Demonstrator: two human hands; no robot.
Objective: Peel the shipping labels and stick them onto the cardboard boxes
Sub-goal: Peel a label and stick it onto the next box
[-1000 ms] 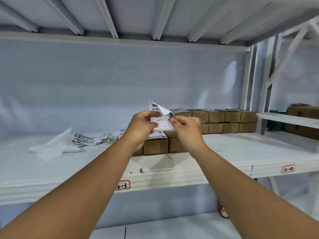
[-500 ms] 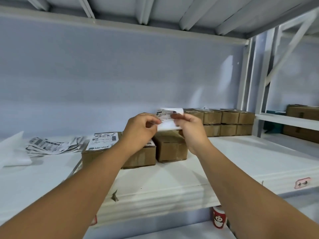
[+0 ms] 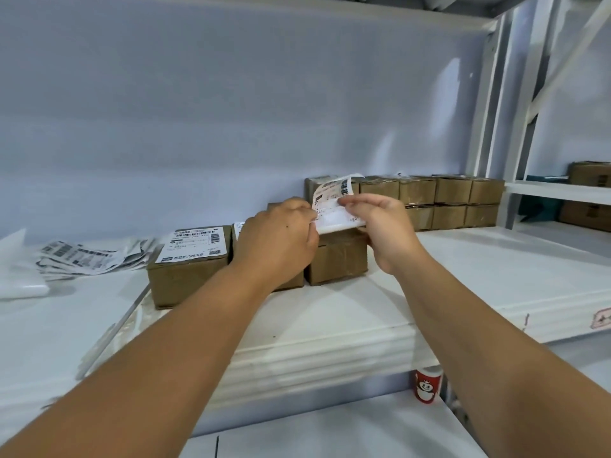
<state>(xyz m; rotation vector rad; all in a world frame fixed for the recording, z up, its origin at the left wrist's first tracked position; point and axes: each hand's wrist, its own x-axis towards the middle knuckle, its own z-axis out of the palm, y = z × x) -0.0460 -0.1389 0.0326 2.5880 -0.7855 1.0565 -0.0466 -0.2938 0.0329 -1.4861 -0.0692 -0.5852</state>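
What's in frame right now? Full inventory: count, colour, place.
label: 1, white with black print, in the air over the front boxes
front boxes: 3, brown, row mid-shelf; left two labelled on top
stacked boxes: count unclear, brown, two layers at the back wall
loose labels: a pile, white with black print, left on the shelf
side boxes: 2, brown, rack at the right
can: 1, red, level below the shelf
shelf: 1, white, across the view
left hand: fingers pinch the label's left edge
right hand: fingers pinch the label's right edge
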